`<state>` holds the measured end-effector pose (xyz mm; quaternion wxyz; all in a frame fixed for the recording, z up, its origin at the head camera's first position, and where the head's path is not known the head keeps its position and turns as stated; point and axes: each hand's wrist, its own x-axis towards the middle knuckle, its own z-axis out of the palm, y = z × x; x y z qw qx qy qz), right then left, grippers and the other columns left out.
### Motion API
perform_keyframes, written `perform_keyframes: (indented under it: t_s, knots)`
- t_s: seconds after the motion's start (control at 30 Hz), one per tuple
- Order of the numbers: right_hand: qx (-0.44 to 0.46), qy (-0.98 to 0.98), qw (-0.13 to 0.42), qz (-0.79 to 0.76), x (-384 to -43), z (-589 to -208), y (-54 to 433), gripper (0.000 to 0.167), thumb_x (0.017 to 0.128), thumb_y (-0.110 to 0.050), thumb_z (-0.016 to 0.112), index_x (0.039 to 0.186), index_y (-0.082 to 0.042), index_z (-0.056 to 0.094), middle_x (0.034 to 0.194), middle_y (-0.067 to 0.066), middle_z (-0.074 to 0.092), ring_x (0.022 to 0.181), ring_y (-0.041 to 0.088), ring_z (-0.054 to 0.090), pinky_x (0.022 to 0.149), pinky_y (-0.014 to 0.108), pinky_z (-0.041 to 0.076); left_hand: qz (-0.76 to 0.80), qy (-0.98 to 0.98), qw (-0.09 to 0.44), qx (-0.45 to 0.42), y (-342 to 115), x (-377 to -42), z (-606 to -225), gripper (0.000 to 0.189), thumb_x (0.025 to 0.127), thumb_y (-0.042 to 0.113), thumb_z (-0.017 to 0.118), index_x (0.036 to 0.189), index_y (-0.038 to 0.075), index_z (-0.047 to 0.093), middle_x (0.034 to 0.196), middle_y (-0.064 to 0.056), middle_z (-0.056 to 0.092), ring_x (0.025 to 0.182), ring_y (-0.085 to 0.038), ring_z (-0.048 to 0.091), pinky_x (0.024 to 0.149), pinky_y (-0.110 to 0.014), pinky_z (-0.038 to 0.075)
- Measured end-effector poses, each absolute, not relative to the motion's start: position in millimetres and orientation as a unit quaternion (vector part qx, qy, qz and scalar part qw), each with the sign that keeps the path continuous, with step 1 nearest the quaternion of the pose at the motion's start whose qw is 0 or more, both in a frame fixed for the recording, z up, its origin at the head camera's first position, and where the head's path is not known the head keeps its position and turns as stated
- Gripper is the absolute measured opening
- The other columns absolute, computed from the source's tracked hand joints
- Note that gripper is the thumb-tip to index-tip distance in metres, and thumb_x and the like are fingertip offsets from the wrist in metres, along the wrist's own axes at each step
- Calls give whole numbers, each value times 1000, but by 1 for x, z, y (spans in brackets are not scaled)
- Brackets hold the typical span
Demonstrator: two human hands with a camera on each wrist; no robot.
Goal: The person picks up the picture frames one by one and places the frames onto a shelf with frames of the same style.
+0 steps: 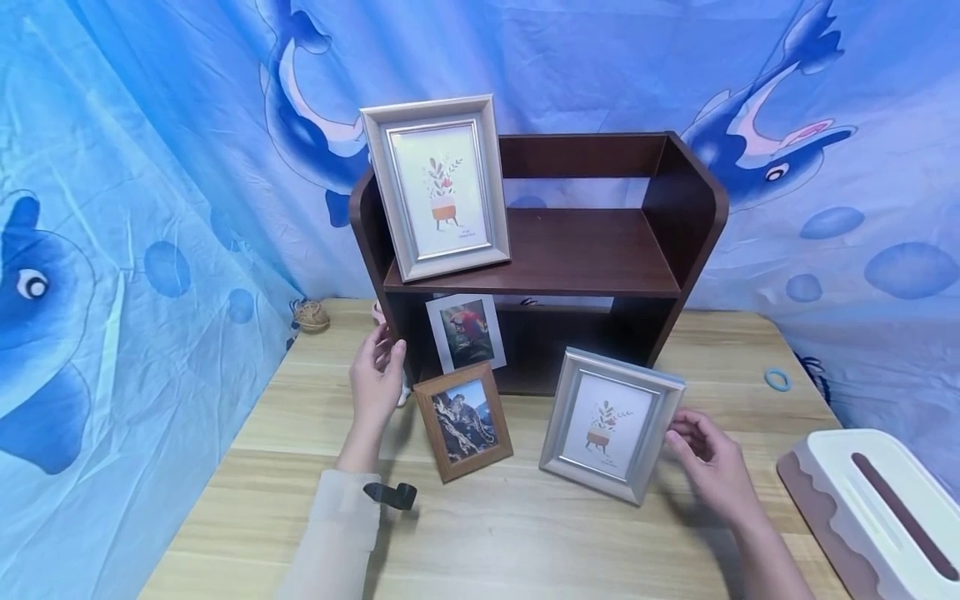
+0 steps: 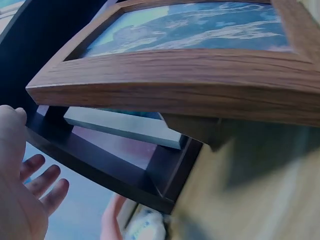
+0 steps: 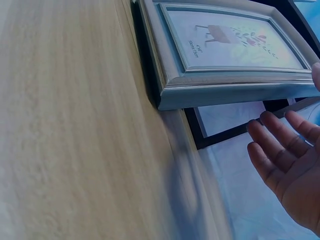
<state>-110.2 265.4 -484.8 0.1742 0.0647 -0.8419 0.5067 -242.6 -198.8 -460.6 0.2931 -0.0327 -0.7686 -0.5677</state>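
A dark brown two-tier shelf (image 1: 592, 250) stands on the table. My left hand (image 1: 377, 371) is at its lower left side, fingers spread loosely in the left wrist view. Just right of that hand, a wooden photo frame (image 1: 497, 425) with a leopard picture stands tilted on the table. My right hand (image 1: 712, 467) is beside the right edge of a silver photo frame (image 1: 562, 425) with a potted-plant print. Its fingers (image 3: 280, 137) are relaxed and hold nothing. A larger-looking silver frame (image 1: 495, 200) leans on the upper tier. A white-bordered parrot picture (image 1: 468, 329) stands in the lower tier.
A white and brown tissue box (image 1: 847, 454) sits at the table's right front. A blue ring (image 1: 777, 380) lies behind it. A ball of twine (image 1: 310, 315) is at the back left corner. Blue dolphin-print curtains (image 1: 585, 67) hang behind and to the left.
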Motion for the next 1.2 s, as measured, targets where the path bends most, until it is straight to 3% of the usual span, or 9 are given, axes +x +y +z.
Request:
perform_keyframes:
  t_s: [0.33, 0.5, 0.63, 1.2]
  knots:
    - [65, -841, 155, 514, -110, -487, 259, 33, 94, 0, 68, 126, 6, 60, 103, 9, 70, 94, -3, 62, 81, 8, 52, -550, -770, 322, -27, -191, -254, -447, 37, 97, 14, 69, 131, 0, 64, 121, -22, 69, 109, -34, 70, 89, -36, 61]
    - [72, -835, 145, 526, -109, -488, 255, 39, 91, 1, 72, 128, 6, 61, 102, 12, 71, 91, 1, 65, 77, 14, 57, -532, -774, 344, -18, -189, -258, -450, 29, 94, 8, 71, 122, -1, 71, 107, -25, 73, 98, -35, 73, 79, -19, 60]
    - [73, -828, 144, 537, -108, -489, 253, 41, 90, 4, 72, 129, 8, 61, 99, 15, 73, 86, 3, 67, 72, 17, 59, -542, -761, 356, -15, -189, -258, -453, 26, 93, 4, 71, 118, -3, 73, 106, -27, 72, 97, -37, 72, 76, -10, 56]
    - [76, -821, 134, 549, -108, -490, 251, 41, 89, 6, 72, 128, 9, 60, 100, 24, 73, 84, 4, 72, 74, 17, 60, -550, -747, 372, -39, -185, -256, -452, 25, 92, 0, 71, 117, -4, 73, 109, -27, 70, 96, -39, 71, 76, -11, 56]
